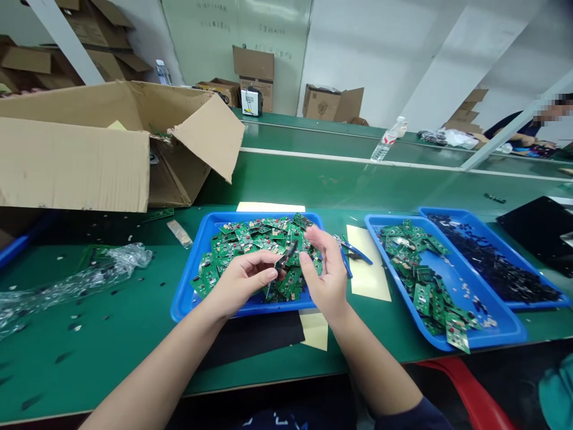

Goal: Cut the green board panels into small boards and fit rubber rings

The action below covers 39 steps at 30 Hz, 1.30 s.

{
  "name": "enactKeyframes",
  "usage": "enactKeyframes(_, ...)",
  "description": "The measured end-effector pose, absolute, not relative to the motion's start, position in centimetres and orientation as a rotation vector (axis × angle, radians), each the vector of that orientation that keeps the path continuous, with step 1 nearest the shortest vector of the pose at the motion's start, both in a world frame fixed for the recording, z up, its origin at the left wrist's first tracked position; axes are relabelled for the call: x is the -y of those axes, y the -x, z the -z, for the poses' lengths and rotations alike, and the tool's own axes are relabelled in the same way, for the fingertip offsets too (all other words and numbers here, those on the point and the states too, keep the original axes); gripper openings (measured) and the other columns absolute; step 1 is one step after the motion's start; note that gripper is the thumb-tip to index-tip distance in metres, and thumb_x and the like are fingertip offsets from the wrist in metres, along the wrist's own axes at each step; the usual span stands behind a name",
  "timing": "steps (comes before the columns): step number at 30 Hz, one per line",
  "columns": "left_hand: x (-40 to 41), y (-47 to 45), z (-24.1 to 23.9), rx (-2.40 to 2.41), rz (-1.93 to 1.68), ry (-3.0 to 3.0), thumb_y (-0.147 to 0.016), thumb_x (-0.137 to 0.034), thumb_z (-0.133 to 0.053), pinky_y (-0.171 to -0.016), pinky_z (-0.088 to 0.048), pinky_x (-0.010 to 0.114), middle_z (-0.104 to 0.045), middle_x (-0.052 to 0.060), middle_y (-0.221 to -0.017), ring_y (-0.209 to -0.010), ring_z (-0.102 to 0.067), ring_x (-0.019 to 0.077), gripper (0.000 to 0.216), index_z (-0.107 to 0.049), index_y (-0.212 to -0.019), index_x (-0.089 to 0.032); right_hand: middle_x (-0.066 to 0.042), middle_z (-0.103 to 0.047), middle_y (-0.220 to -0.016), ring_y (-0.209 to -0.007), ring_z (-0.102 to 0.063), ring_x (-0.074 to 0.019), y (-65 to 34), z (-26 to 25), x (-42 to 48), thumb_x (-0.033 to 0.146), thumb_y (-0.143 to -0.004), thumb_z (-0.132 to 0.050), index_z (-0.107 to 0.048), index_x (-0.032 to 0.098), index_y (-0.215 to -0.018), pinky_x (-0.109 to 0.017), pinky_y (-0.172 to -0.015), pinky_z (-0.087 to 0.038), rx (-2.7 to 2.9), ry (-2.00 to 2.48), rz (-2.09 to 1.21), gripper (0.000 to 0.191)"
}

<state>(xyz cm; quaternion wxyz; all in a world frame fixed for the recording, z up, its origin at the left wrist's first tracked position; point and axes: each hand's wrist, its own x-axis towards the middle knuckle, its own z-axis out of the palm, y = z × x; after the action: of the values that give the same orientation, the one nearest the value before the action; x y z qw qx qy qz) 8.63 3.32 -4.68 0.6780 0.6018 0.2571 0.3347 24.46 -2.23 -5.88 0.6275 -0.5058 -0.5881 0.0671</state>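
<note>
My left hand (246, 279) pinches a small circuit board with a dark part on it (285, 258) between thumb and fingers. It is seen nearly edge-on, so its face is hard to make out. My right hand (330, 276) is just to the right of that board, thumb and fingers apart, holding nothing I can see. Beneath both hands is a blue tray (184, 298) heaped with green circuit boards (244, 239). Blue-handled pliers (358, 251) lie beside my right hand, partly hidden by it, on a sheet of cream paper (369, 280).
To the right, another blue tray (487, 334) holds circuit boards, and a third tray (544, 303) holds small black pieces. A large open cardboard box (76, 161) stands at the left above crumpled clear plastic (125, 260). A water bottle (388, 140) stands behind. A person (514, 128) is at far right.
</note>
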Motion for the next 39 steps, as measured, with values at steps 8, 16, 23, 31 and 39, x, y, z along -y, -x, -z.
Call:
enactKeyframes(8, -3.4, -8.8, 5.2, -0.616, -0.876, -1.542, -0.064, -0.029, -0.076, -0.075, -0.054, 0.033, -0.062, 0.006, -0.086, -0.083, -0.061, 0.0186, 0.022, -0.072, -0.084, -0.02, -0.003, -0.06, -0.071, -0.068, -0.056, -0.0166, -24.9, 5.2, 2.3, 0.024, -0.082, -0.054, -0.057, 0.021, -0.073, -0.031, -0.063, -0.047, 1.441, 1.172, -0.511, 0.01)
enactKeyframes(16, -3.3, -8.7, 5.4, -0.646, -0.877, -1.617, -0.066, -0.031, -0.074, -0.075, -0.055, 0.034, -0.061, 0.006, -0.088, -0.083, -0.063, 0.0191, 0.024, -0.072, -0.087, -0.02, -0.003, -0.06, -0.073, -0.067, -0.056, -0.0158, -25.3, 5.3, 2.1, 0.028, -0.08, -0.055, -0.059, 0.02, -0.072, -0.028, -0.061, -0.047, 1.322, 1.206, -0.731, 0.011)
enactKeyframes(23, -3.5, -8.8, 5.3, -0.663, -0.852, -1.705, -0.069, -0.033, -0.072, -0.071, -0.055, 0.032, -0.063, 0.006, -0.085, -0.08, -0.062, 0.0189, 0.021, -0.071, -0.086, -0.019, -0.002, -0.057, -0.067, -0.063, -0.052, -0.0146, -25.1, 5.1, 2.2, 0.025, -0.079, -0.055, -0.053, 0.021, -0.068, -0.029, -0.059, -0.046, 1.404, 1.212, -0.612, 0.011)
enactKeyframes(31, -3.8, -8.7, 5.6, -0.787, -0.939, -1.763, -0.069, -0.032, -0.071, -0.068, -0.054, 0.031, -0.064, 0.007, -0.084, -0.079, -0.061, 0.0195, 0.02, -0.071, -0.084, -0.018, -0.004, -0.062, -0.075, -0.074, -0.058, -0.0172, -25.2, 5.3, 2.0, 0.021, -0.081, -0.054, -0.058, 0.021, -0.071, -0.033, -0.07, -0.049, 1.564, 1.075, -0.47, 0.01)
enactKeyframes(39, -4.0, -7.9, 5.3, -0.688, -1.198, -1.994, -0.071, -0.029, -0.071, -0.077, -0.052, 0.034, -0.063, 0.007, -0.09, -0.086, -0.06, 0.0202, 0.023, -0.07, -0.093, -0.022, -0.001, -0.064, -0.061, -0.049, -0.059, -0.0116, -24.9, 6.4, 1.3, 0.048, -0.078, -0.057, -0.058, 0.018, -0.076, -0.024, -0.048, -0.048, 1.081, 1.007, -1.394, 0.03)
